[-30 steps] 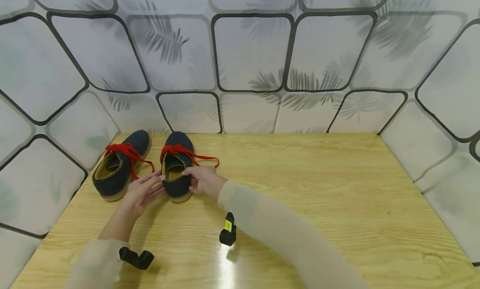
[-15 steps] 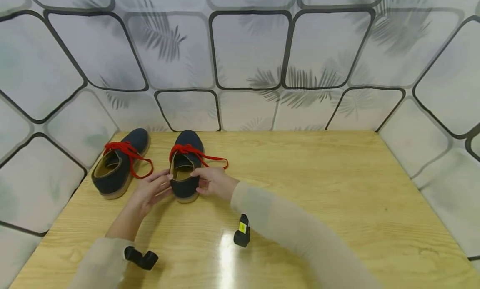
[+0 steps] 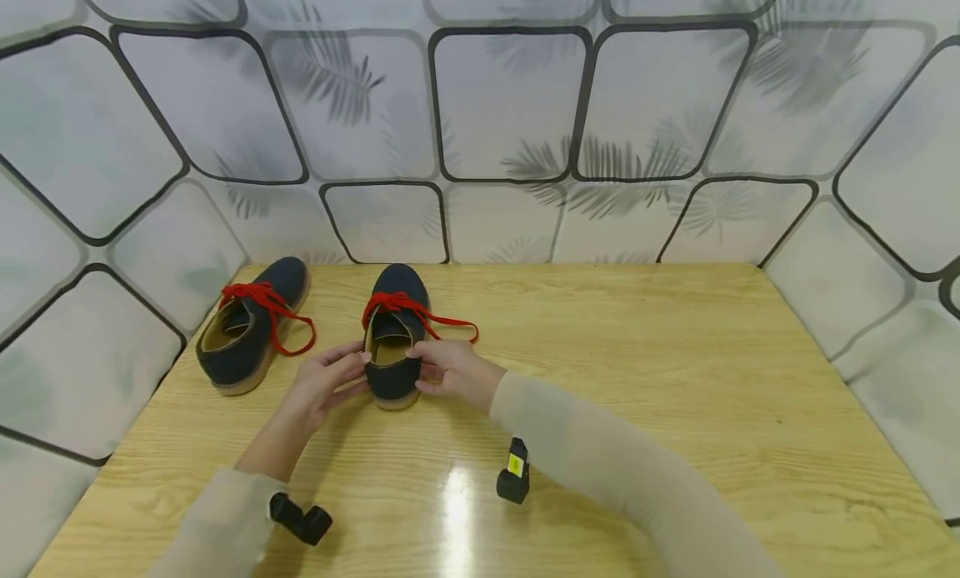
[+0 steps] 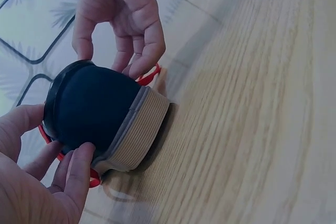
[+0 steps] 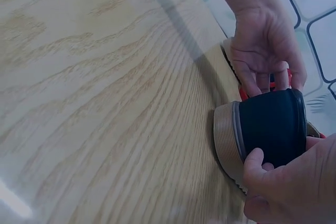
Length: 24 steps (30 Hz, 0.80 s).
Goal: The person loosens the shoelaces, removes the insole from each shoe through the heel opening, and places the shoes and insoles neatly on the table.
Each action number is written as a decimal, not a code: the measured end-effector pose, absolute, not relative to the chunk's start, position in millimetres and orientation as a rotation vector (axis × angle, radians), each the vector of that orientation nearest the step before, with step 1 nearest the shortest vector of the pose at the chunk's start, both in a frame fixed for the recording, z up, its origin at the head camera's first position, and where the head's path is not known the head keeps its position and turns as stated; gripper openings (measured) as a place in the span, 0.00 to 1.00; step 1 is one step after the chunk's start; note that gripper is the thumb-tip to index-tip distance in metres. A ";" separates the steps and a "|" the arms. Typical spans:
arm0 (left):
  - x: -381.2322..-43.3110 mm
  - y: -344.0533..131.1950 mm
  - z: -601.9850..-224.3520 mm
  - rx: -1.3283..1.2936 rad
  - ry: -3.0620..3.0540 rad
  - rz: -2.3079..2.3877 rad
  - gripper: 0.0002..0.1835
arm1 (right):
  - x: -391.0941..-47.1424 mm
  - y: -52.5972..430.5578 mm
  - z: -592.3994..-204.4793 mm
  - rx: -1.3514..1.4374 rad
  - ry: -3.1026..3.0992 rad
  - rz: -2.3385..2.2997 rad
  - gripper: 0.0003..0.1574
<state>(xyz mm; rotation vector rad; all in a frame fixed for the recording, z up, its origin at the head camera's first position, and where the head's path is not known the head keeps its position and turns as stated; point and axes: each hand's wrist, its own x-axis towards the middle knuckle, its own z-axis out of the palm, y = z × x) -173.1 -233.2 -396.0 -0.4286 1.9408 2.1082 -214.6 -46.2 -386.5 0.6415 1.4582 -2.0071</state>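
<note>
A dark blue shoe with red laces and a pale ribbed sole (image 3: 393,380) stands on the wooden table, toe away from me. My left hand (image 3: 324,386) holds its left side at the heel, the thumb at the collar rim and fingers along the outside. On the other side, my right hand (image 3: 459,370) pinches the collar, with its thumb tip at the shoe's opening and fingers against the outer wall. The left wrist view shows the heel (image 4: 97,108) between both hands. A matching shoe (image 3: 238,355) stands apart at the left, its lace trailing.
The wooden table (image 3: 637,378) runs up to a patterned wall covering (image 3: 510,103) at the back and both sides. The left shoe is close to the left wall. A loose red lace loop (image 3: 457,322) reaches right from the held shoe.
Both hands have moved the held shoe to the right along the table, widening its gap from the other shoe. The other shoe stays in place; the head view shifts slightly.
</note>
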 end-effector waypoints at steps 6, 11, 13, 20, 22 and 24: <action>-171.8 -223.4 -398.3 -0.415 1.932 2.111 0.32 | -208.7 -35.6 -387.2 0.642 1.459 -2.017 0.10; -171.6 -213.6 -399.3 -0.411 1.917 2.108 0.31 | -205.6 -24.3 -387.3 0.639 1.473 -2.014 0.08; -171.3 -209.2 -399.5 -0.399 1.917 2.107 0.31 | -203.9 -19.7 -388.0 0.628 1.484 -2.014 0.07; -164.4 -192.5 -403.3 -0.400 1.926 2.096 0.29 | -197.2 -2.1 -392.7 0.596 1.521 -2.010 0.07; -162.1 -188.2 -404.5 -0.401 1.923 2.103 0.29 | -195.8 2.4 -393.7 0.594 1.521 -2.005 0.07; -161.3 -184.6 -405.4 -0.399 1.920 2.112 0.28 | -194.4 6.7 -393.9 0.592 1.522 -2.001 0.07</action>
